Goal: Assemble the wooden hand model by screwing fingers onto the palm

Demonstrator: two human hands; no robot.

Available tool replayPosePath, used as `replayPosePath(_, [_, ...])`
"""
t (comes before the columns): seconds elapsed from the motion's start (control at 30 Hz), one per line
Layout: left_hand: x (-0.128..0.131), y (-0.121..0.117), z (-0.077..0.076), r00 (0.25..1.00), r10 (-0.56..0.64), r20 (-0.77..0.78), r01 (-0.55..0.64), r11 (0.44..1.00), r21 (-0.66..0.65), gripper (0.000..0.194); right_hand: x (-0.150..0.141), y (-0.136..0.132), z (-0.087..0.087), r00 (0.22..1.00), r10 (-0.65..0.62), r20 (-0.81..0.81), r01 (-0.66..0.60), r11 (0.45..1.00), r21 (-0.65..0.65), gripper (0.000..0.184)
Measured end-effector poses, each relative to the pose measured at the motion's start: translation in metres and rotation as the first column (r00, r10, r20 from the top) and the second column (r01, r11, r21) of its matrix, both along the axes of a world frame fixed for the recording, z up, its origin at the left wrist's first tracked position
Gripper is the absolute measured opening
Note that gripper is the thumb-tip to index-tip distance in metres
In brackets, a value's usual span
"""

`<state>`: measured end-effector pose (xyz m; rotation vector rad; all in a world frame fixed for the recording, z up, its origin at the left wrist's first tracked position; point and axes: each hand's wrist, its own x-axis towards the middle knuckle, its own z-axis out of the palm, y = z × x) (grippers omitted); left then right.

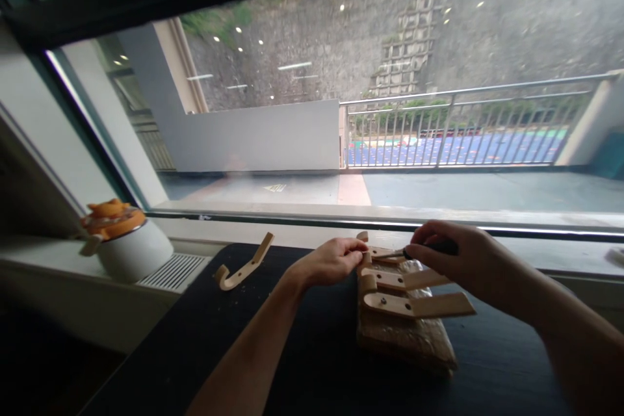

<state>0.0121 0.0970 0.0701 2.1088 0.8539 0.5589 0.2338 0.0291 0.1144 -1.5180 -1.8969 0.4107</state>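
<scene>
My right hand (446, 246) is closed around the dark handle of a screwdriver (397, 253). Its shaft points left, along the far wooden hook (380, 252). The fingers of my left hand (336, 259) pinch the curled end of that hook, partly hiding it. Nearer to me, a middle wooden hook (390, 279) and a front wooden hook (433, 305) lie side by side with dark holes in them. A screw head (383, 301) shows in the front one. Beneath them is a plastic-wrapped wooden block (400, 338). The screwdriver tip is too small to make out clearly.
On the dark table (205, 351), a loose wooden hook (244, 270) lies to the left, with small crumbs near it. A white pot with an orange lid (136, 247) stands on the sill beside a vent grille (175, 271). A large window (292, 143) rises behind the table.
</scene>
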Motion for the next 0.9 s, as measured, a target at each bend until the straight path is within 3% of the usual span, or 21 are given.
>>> replayPosePath(0.2, [0.001,-0.011,0.01,0.999,-0.018,-0.031,0.018,0.999,-0.028,0.035,-0.003,-0.004,-0.008,0.96,-0.002,0.281,-0.003,1.0,0.017,0.044])
replayPosePath(0.43, [0.001,-0.018,0.013,0.995,-0.017,-0.101,0.029,0.992,0.12,0.036,-0.011,-0.004,-0.011,0.934,-0.015,0.356,-0.004,0.999,0.054,0.038])
replayPosePath(0.73, [0.005,-0.022,0.016,0.994,-0.062,-0.092,0.077,0.983,0.165,0.034,-0.015,-0.004,-0.013,0.896,-0.042,0.443,0.039,0.999,0.016,0.033])
replayPosePath(0.9, [0.01,-0.025,0.019,0.99,-0.133,-0.052,0.14,0.971,0.192,0.027,-0.021,-0.007,-0.013,0.884,-0.116,0.453,0.085,0.992,0.09,0.036])
